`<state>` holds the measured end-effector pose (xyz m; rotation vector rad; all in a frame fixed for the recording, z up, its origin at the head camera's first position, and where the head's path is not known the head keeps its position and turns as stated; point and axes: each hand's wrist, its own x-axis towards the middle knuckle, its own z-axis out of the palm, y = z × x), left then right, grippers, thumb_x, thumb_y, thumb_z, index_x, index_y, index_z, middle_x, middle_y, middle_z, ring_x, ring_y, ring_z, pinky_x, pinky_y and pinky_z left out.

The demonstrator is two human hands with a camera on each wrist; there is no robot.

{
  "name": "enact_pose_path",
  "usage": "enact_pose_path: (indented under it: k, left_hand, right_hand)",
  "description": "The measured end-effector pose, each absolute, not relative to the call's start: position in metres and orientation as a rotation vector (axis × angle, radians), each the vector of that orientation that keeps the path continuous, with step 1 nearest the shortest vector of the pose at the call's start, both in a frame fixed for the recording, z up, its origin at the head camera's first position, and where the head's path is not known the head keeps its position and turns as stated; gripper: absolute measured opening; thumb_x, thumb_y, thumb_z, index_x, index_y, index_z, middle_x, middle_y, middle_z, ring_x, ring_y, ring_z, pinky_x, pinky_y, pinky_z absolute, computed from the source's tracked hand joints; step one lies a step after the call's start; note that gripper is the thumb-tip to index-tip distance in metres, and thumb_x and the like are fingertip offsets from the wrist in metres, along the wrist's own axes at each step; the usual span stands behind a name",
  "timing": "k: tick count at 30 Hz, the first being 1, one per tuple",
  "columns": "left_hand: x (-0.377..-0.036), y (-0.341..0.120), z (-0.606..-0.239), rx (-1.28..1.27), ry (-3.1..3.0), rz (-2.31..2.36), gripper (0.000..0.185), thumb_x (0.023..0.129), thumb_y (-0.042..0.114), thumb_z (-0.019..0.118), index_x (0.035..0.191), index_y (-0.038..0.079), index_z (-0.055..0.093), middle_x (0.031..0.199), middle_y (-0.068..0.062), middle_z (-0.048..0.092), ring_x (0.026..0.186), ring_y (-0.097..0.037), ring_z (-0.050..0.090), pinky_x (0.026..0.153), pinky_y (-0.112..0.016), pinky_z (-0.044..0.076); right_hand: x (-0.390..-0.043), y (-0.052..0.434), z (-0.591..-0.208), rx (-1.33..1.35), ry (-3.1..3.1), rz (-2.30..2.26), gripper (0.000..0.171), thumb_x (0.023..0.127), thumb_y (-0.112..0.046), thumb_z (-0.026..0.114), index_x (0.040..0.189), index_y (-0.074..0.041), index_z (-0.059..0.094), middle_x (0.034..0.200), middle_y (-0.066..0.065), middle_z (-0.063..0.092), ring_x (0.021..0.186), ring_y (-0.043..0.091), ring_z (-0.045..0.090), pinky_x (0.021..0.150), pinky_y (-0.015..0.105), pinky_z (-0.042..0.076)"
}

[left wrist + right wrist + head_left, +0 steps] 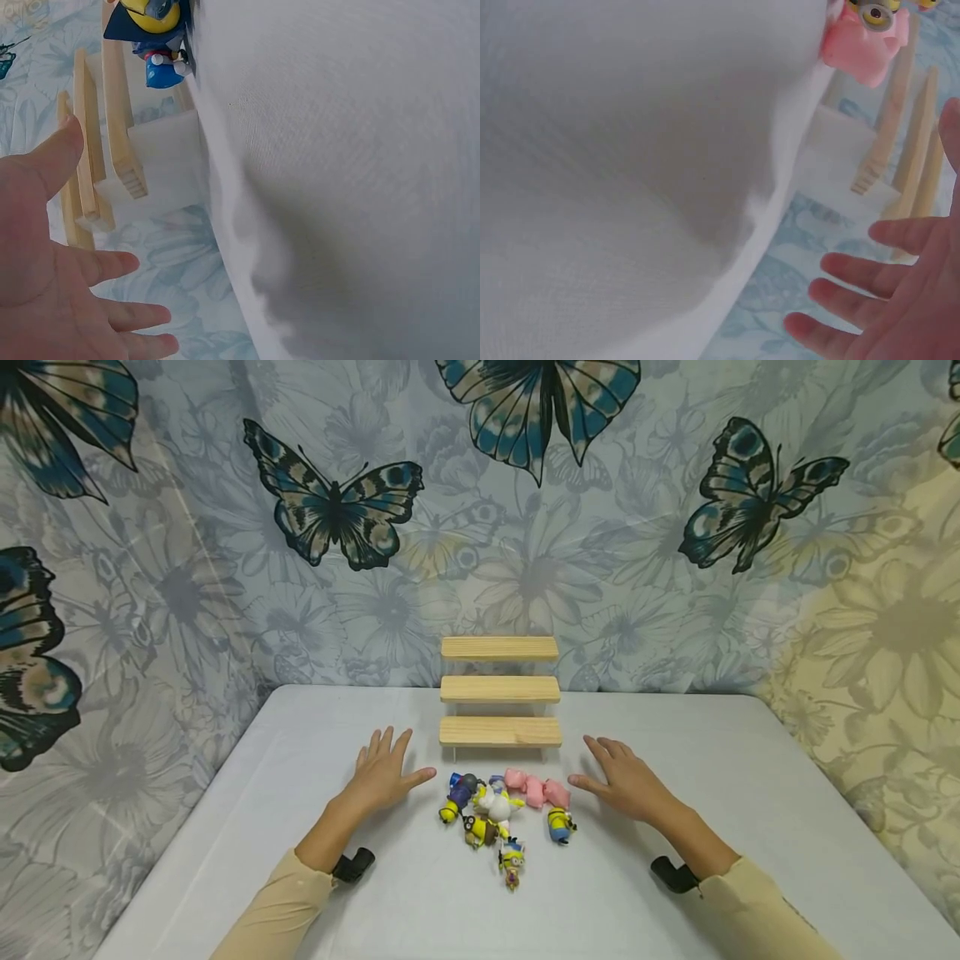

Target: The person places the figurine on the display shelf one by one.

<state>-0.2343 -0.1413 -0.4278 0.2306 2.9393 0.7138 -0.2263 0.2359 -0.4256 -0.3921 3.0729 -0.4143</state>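
Both hands are spread with nothing in them, one on either side of a group of small toy figures. The left hand (381,774) is left of a dark-clad minion figure (459,797), its thumb toward it. On the other side, the right hand (626,781) has its thumb close to some pink figures (556,792). Among the group lie a white figure (495,803), a brown-and-yellow minion (480,832), a blue-and-yellow minion (559,826) and, nearest the front, a minion with a blue top (512,860). Behind them stands a three-step wooden shelf (500,732).
A white cloth covers the table (420,910). Its far edge meets a butterfly-patterned backdrop (333,514), and the shelf stands near that edge. Dark wrist devices (354,865) sit below both wrists.
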Motion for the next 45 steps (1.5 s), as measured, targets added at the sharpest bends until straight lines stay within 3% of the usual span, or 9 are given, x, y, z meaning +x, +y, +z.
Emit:
enact_pose_path:
  k: [8, 14, 18, 22, 31, 38, 45]
  left_hand:
    - [-0.237, -0.141, -0.432, 0.227, 2.911, 0.85, 0.087, 0.093, 0.055, 0.057, 0.155, 0.005, 0.021, 0.16, -0.029, 0.008, 0.149, -0.046, 0.003, 0.118, -0.061, 0.01]
    - [-0.241, -0.139, -0.433, 0.26, 2.913, 0.947, 0.082, 0.093, 0.053, 0.058, 0.154, 0.009, 0.025, 0.159, -0.025, 0.021, 0.149, -0.045, 0.01, 0.118, -0.063, 0.011]
    - [-0.241, -0.136, -0.432, 0.282, 2.879, 1.051, 0.079, 0.093, 0.051, 0.059, 0.153, 0.01, 0.028, 0.157, -0.022, 0.028, 0.147, -0.043, 0.02, 0.115, -0.064, 0.018]
    - [-0.242, -0.135, -0.43, 0.288, 2.811, 1.14, 0.081, 0.093, 0.053, 0.059, 0.153, 0.009, 0.027, 0.157, -0.022, 0.027, 0.145, -0.043, 0.024, 0.113, -0.063, 0.025]
    - [-0.247, -0.134, -0.431, 0.238, 2.743, 1.186, 0.083, 0.091, 0.056, 0.059, 0.153, 0.011, 0.029, 0.158, -0.021, 0.027, 0.145, -0.044, 0.026, 0.113, -0.063, 0.026]
    - [-0.251, -0.132, -0.433, 0.247, 2.681, 1.245, 0.077, 0.094, 0.049, 0.059, 0.153, 0.009, 0.03, 0.154, -0.022, 0.035, 0.142, -0.044, 0.031, 0.111, -0.063, 0.029]
    - [-0.254, -0.127, -0.432, 0.197, 2.617, 1.357, 0.068, 0.097, 0.038, 0.059, 0.152, 0.007, 0.031, 0.152, -0.023, 0.038, 0.143, -0.041, 0.033, 0.113, -0.06, 0.029]
  right_hand:
    - [-0.223, 0.235, -0.425, -0.465, 3.072, -0.461, 0.078, 0.093, -0.049, 0.061, 0.149, -0.003, 0.035, 0.147, 0.029, 0.039, 0.135, 0.051, 0.036, 0.103, 0.068, 0.034]
    - [-0.22, 0.234, -0.422, -0.444, 2.999, -0.564, 0.074, 0.095, -0.046, 0.058, 0.15, -0.002, 0.034, 0.147, 0.031, 0.037, 0.135, 0.051, 0.035, 0.104, 0.067, 0.034]
    - [-0.218, 0.234, -0.42, -0.42, 2.924, -0.669, 0.073, 0.096, -0.046, 0.056, 0.15, -0.003, 0.033, 0.149, 0.031, 0.037, 0.136, 0.051, 0.034, 0.105, 0.068, 0.032]
    - [-0.216, 0.236, -0.421, -0.445, 2.883, -0.773, 0.071, 0.097, -0.046, 0.055, 0.149, -0.003, 0.036, 0.149, 0.028, 0.039, 0.137, 0.05, 0.034, 0.106, 0.067, 0.031]
    - [-0.21, 0.235, -0.421, -0.544, 2.843, -0.854, 0.064, 0.097, -0.042, 0.057, 0.143, 0.0, 0.044, 0.144, 0.023, 0.049, 0.132, 0.045, 0.044, 0.104, 0.063, 0.037]
    - [-0.208, 0.238, -0.422, -0.63, 2.77, -0.945, 0.055, 0.097, -0.038, 0.058, 0.137, -0.001, 0.053, 0.132, 0.019, 0.06, 0.121, 0.038, 0.055, 0.094, 0.054, 0.048]
    - [-0.209, 0.24, -0.423, -0.677, 2.718, -0.964, 0.043, 0.097, -0.035, 0.06, 0.127, -0.004, 0.063, 0.115, 0.011, 0.068, 0.103, 0.023, 0.06, 0.079, 0.028, 0.05]
